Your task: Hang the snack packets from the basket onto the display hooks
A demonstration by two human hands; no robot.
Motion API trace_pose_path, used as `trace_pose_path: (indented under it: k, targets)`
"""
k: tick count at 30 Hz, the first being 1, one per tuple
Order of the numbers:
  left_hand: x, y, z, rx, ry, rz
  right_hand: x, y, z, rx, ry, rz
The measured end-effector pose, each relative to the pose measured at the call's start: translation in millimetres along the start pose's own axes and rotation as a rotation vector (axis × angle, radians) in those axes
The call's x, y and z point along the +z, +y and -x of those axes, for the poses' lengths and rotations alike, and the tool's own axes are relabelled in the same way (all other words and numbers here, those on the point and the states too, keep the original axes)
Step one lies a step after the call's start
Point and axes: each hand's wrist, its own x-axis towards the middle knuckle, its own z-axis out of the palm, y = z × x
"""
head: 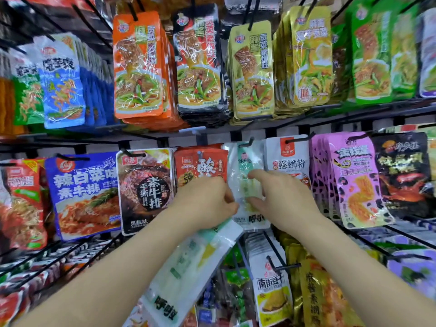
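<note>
A wire rack [236, 132] fills the view, its rows crowded with bright snack packets hanging from black pegs.

Two white-and-green packets matter here. The spare packet [188, 263] slants down and left from the left hand [207, 204], well below the middle row and not yet on a peg. The hung packet [243, 161] sits in the middle row between a red packet [200, 166] and a white one [286, 159]. Its top is threaded on the hook [246, 144].

Both packets look light, thin and floppy. The film is glossy and creased, so it is probably slippery and will sag if held by one corner. The firmest place to hold is likely the flat sealed strip at the top, on either side of the punched hole. That keeps the hole taut and square to the peg tip. The contents may crush under a hard squeeze, so a light pinch on the seal should serve better than a grip on the body.

The left hand is clenched around the top end of the spare packet, knuckles toward the camera. The right hand [280, 199] grasps the hung packet, with forefinger high and thumb low on its front.
</note>
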Motion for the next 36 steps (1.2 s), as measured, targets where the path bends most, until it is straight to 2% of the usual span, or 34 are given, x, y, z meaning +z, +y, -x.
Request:
trace_pose_path:
  k: [4, 8, 11, 13, 17, 19, 20, 24, 26, 28, 30, 36]
  targets:
    - [15.7, 1.5, -15.2, -0.004, -0.087, -0.069, 4.2, -0.9, -2.2, 0.036, -0.159, 0.198]
    - [25.1, 4.1, -21.5, -0.016, -0.145, -0.165, 24.6, -0.6, -12.7, 0.043, -0.107, 0.307]
    - [23.1, 3.1, -17.0, -0.003, -0.103, -0.08, 30.9, 3.8, -12.9, 0.011, -0.06, 0.281]
    - [16.8, 0.4, -9.3, 0.017, -0.014, 0.045, 18.3, 7.4, -7.6, 0.036, -0.11, 0.029]
    - [-2.7, -1.3, 11.2, 0.04, 0.22, 0.335, -21.3, -3.5, 22.2, 0.264, -0.253, -0.999]
    - [-9.4, 1.7, 18.3, 0.079, 0.337, 0.467, -29.9, -19.1, 39.2, 0.245, -0.365, -1.255]
    - [-10.5, 3.2, 21.1, 0.089, 0.377, 0.513, -28.1, -26.0, 44.5, 0.207, -0.351, -1.313]
    - [-16.6, 11.2, 33.0, 0.062, 0.464, 0.792, -21.3, -37.7, 48.1, 0.212, -0.037, -1.41]
    - [-19.2, 10.2, 42.2, 0.029, 0.406, 1.018, -26.1, -38.3, 49.3, 0.217, 0.028, -1.465]
    - [-18.3, 8.3, 50.6, 0.018, 0.319, 1.147, -31.7, -37.3, 50.9, 0.2, 0.075, -1.47]
    - [-15.7, 9.9, 54.9, 0.018, 0.327, 1.18, -34.4, -37.7, 51.9, 0.184, 0.112, -1.436]
    - [-18.8, 25.8, 41.1, 0.094, 0.545, 1.1, -40.2, -33.8, 41.2, 0.136, 0.22, -1.239]
